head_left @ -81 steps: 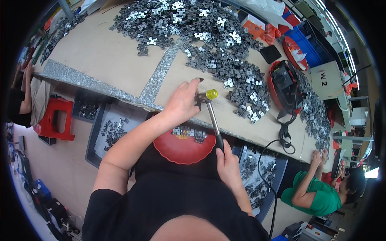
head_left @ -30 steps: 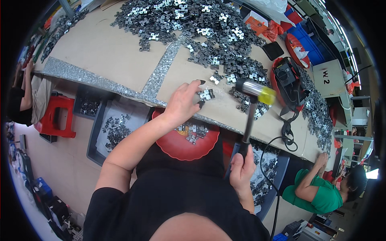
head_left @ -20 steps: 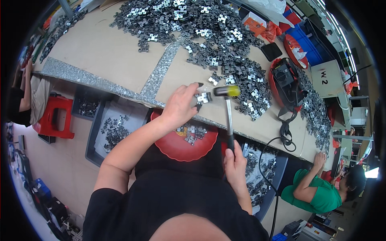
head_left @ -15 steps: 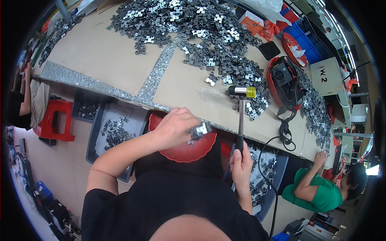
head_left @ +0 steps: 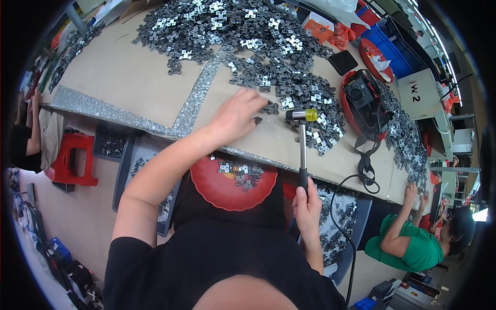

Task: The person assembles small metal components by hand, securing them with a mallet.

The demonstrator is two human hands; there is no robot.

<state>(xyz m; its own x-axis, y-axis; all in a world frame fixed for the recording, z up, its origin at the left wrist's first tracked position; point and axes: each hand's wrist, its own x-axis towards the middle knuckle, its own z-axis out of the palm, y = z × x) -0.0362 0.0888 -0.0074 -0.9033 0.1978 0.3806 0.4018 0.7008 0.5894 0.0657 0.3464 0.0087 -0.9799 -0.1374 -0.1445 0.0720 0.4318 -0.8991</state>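
My right hand (head_left: 307, 202) grips the black handle of a hammer (head_left: 304, 150) with a metal shaft. Its head has one dark face and one yellow face, raised above the table edge. My left hand (head_left: 238, 118) reaches over the table, fingers apart and slightly blurred, beside a few small dark metal pieces (head_left: 270, 107). Its fingertips are partly hidden, and a dark bit shows by the thumb. On my lap, below the table edge, a red scalloped bowl (head_left: 227, 197) holds several metal pieces (head_left: 245, 174).
A large heap of metal pieces (head_left: 222, 26) covers the far table. To the right are a red basin (head_left: 347, 111) with a black device (head_left: 361, 93), a cable and a dark flat pad (head_left: 343, 63). Grey bins stand below. A person in green (head_left: 405, 240) works at the right.
My left hand has moved from above the bowl, where it held metal pieces, up and away onto the table. Metal pieces now show in the bowl. The hammer has shifted slightly left.
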